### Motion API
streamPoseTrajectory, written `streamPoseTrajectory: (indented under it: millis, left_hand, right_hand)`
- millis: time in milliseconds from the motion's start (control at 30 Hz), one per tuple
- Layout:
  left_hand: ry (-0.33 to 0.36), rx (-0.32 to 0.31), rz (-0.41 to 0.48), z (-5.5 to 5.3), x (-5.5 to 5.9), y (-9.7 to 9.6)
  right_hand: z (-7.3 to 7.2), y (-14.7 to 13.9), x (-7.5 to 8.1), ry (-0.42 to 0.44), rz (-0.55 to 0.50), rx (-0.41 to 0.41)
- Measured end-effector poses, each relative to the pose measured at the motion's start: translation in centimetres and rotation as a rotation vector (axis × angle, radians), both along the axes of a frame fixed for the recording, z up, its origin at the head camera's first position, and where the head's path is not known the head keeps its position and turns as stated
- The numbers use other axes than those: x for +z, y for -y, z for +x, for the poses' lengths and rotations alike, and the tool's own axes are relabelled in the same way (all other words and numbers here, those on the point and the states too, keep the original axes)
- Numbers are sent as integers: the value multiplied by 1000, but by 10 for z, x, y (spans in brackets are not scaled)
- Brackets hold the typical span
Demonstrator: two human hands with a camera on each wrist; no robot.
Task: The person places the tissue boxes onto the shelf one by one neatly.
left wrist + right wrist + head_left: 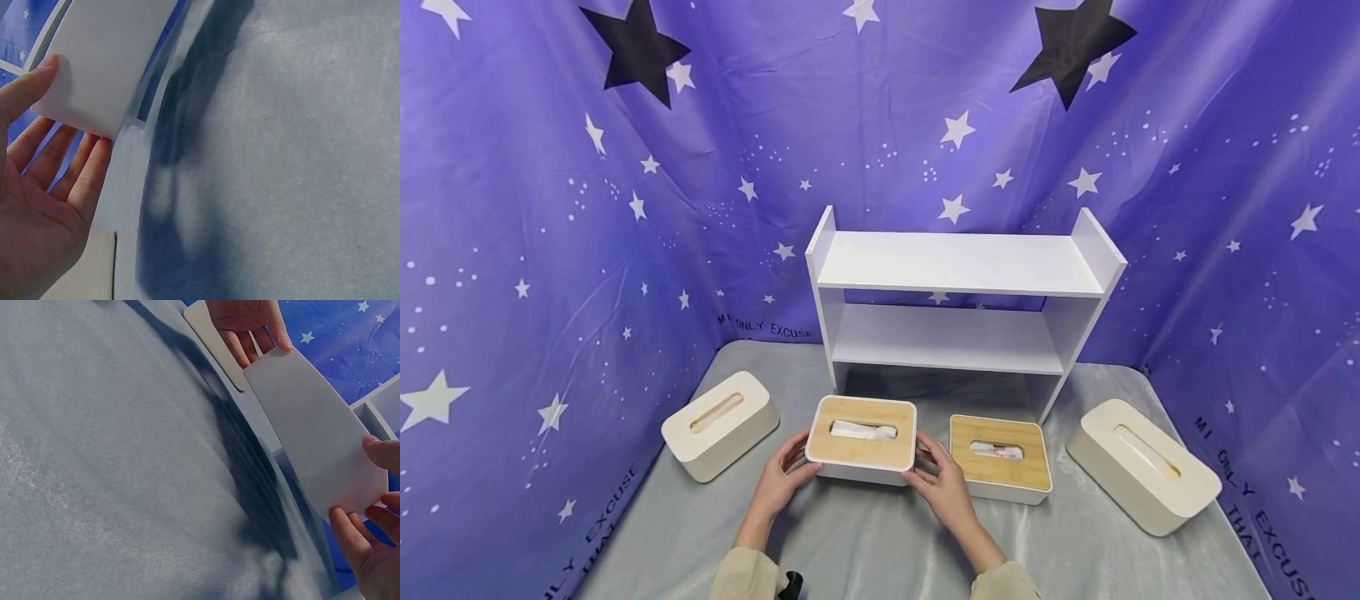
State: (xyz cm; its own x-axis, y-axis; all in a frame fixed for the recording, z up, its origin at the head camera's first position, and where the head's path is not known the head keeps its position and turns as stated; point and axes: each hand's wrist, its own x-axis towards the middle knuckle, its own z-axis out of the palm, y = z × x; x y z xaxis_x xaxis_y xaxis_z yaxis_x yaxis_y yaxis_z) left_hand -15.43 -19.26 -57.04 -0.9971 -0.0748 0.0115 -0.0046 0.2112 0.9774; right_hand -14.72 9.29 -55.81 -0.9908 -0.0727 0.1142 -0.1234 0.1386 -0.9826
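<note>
Between both hands is a white tissue box with a wooden lid and a white tissue in its slot. It is held up above the grey cloth, and its shadow falls below it in both wrist views. My left hand grips the left end, thumb on the near side and fingers at the end and lower edge. On the opposite end my right hand has its thumb at the near corner and fingers around the side. A second wooden-lidded tissue box rests on the cloth just right of my right hand.
A white two-tier shelf stands behind the boxes. One cream tissue box sits on the left, another cream box on the right. Grey cloth covers the table, with a purple star-patterned curtain around it.
</note>
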Motion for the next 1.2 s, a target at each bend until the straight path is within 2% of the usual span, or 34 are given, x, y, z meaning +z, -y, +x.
streamPoseTrajectory:
  millis: [467,700,933,1200]
  left_hand:
    - [-10,9,-6,-3,5,-3]
    - [-20,12,-12,-8,11,-6]
    - [-30,19,19,-9,17,-9]
    - [-48,17,9,-8,26,-11]
  right_hand:
    - [0,-4,8,-14,6,-9]
    - [-4,-7,15,-3,1,-17]
    - [-3,-10,20,-22,9,-22]
    - [-4,-12,30,-28,9,-9]
